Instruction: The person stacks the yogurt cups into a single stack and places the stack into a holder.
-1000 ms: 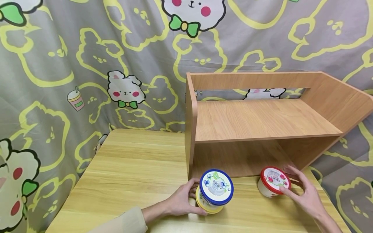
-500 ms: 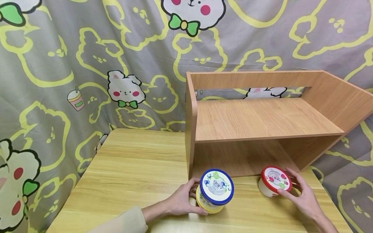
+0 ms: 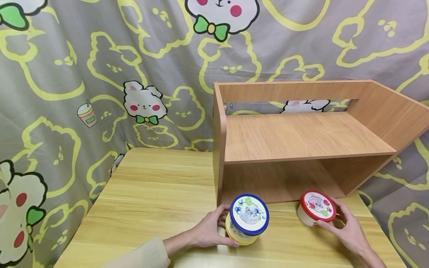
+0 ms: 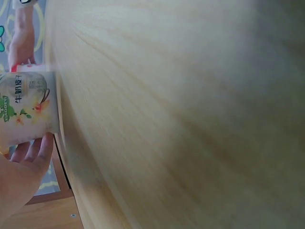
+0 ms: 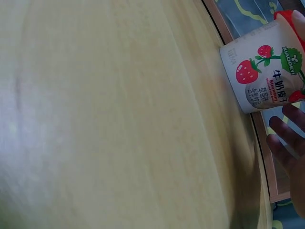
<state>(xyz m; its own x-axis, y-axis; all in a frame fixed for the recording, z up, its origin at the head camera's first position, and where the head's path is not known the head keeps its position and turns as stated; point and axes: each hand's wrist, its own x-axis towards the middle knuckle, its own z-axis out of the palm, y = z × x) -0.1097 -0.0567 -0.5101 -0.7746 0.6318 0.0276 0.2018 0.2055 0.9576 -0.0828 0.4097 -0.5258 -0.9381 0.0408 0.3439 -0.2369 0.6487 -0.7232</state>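
A tub with a blue-rimmed blueberry lid [image 3: 249, 214] stands on a yellow-lidded tub [image 3: 239, 241] near the table's front. My left hand [image 3: 209, 229] holds the lower tub, thumb in front and fingers behind. In the left wrist view, the pale side of the yellow-lidded tub [image 4: 28, 105] bears a flower print, with my fingers [image 4: 45, 150] against it. To the right stands a tub with a red strawberry lid [image 3: 318, 206]. My right hand [image 3: 350, 229] spans its right side, thumb at the lid's front rim. The right wrist view shows the strawberry tub [image 5: 262, 69] between thumb and fingers.
A two-level wooden shelf [image 3: 308, 136] stands on the table behind the tubs. The light wood table [image 3: 147, 197] extends to the left. A grey patterned curtain [image 3: 181, 74] hangs behind and at both sides.
My right hand's thumb has slid slightly left and down along the front of the red-lidded tub, which has shifted a touch right. The left hand and the stack stay in place.
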